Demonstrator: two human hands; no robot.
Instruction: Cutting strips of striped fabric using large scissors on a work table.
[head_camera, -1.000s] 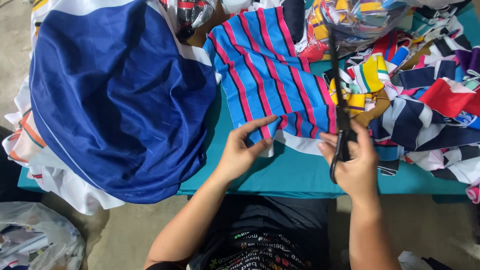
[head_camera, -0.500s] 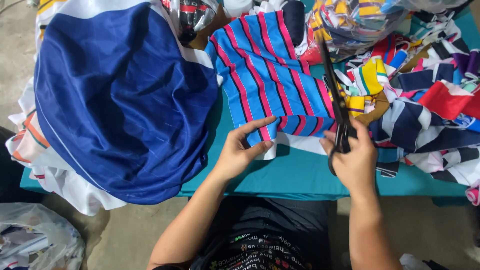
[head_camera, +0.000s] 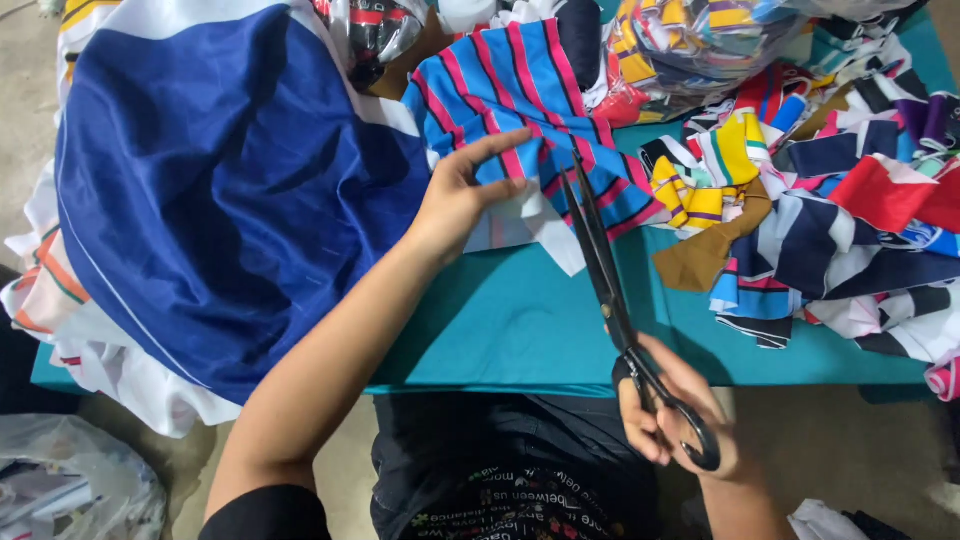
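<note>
Blue cloth heap (head_camera: 220, 190) cut by top edge, covers tabletop's (head_camera: 520, 320) left part. Striped fabric (head_camera: 520, 90) partly under left hand (head_camera: 460, 195); far end runs out of frame. Scissors (head_camera: 620, 320) handle loops buried in right hand (head_camera: 675, 415) (fingers inside not visible). Scrap pile (head_camera: 830, 200) cropped at right edge. Clear bag (head_camera: 70, 495) cut at lower-left corner, contents unclear.

a teal-covered table (head_camera: 520, 330) carries everything. on its left lies a big blue cloth heap (head_camera: 220, 190); right of that heap a blue-and-pink striped cloth (head_camera: 520, 90); farther right, a pile of mixed colourful scraps (head_camera: 830, 210).
</note>
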